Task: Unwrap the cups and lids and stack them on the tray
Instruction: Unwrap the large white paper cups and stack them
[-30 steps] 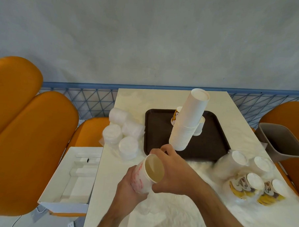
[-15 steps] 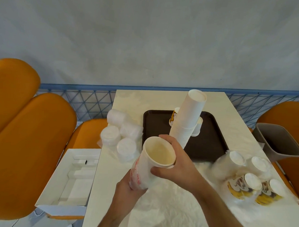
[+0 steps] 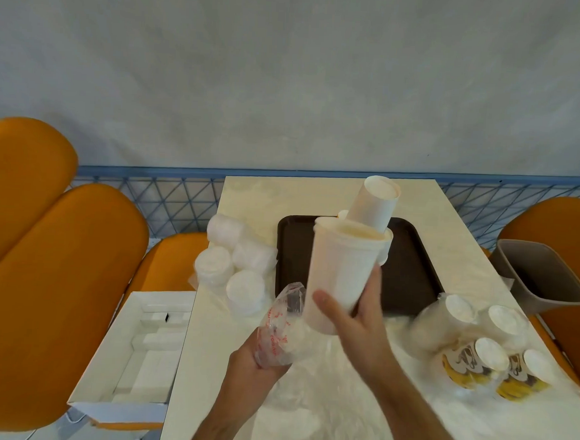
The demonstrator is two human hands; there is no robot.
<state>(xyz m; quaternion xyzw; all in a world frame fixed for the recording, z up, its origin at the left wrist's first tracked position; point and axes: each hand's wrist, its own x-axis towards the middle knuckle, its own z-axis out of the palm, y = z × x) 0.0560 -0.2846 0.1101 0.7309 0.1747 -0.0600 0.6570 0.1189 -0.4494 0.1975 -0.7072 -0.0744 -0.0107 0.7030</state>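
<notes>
My right hand point(image 3: 354, 319) grips a stack of white paper cups point(image 3: 341, 268), upright and lifted above the near edge of the brown tray point(image 3: 412, 275). Below and left of it, my left hand point(image 3: 256, 361) holds the clear plastic wrapper point(image 3: 279, 322) with red print, now off the cups. A taller leaning stack of white cups point(image 3: 375, 203) stands on the tray behind the held cups. Wrapped white lids point(image 3: 233, 267) lie left of the tray. Wrapped printed cups point(image 3: 482, 341) lie at the right.
A grey bin point(image 3: 542, 277) sits at the table's right edge. An open white box point(image 3: 143, 349) rests on the orange seat point(image 3: 46, 292) to the left. Crumpled clear plastic point(image 3: 334, 398) covers the near tabletop. A blue railing point(image 3: 170, 194) runs behind the table.
My right hand pulled the cup stack up and out of the wrapper and raised it toward the tray. My left hand kept hold of the emptied wrapper lower down.
</notes>
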